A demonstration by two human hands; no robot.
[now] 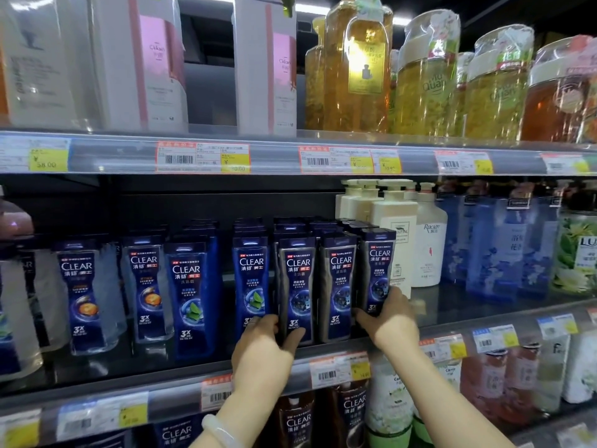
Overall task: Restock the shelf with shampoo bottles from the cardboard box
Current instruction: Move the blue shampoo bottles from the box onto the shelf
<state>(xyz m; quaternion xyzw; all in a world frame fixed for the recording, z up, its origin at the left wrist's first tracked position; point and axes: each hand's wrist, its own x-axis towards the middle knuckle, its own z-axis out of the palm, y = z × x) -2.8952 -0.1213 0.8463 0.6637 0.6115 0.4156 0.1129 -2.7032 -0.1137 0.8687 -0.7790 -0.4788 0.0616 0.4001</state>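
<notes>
Both hands on dark Clear bottles at the middle shelf

The left hand [263, 345] reaches up from below, its grip closed round the foot of a dark Clear bottle [296, 286]: thumb across the front, fingers curled behind the left edge. A pale bangle [221, 431] sits on that wrist. The right hand [389, 315] comes in from the lower right, forearm slanting up, its grip wrapped round the base of the rightmost Clear bottle [378, 270], fingers on the front and right side.

Both bottles stand upright on the middle shelf [452, 305], front of their rows, with one more dark bottle [337, 286] between them. Each is a slim navy pack with a grey border, white "CLEAR" lettering, a dark round picture and "3X" near the foot.

Left of the left hand's bottle stand blue Clear bottles [250, 282] with a green leaf. Right of the right hand's bottle stand cream pump bottles [392, 221]. The cardboard box is out of view
</notes>
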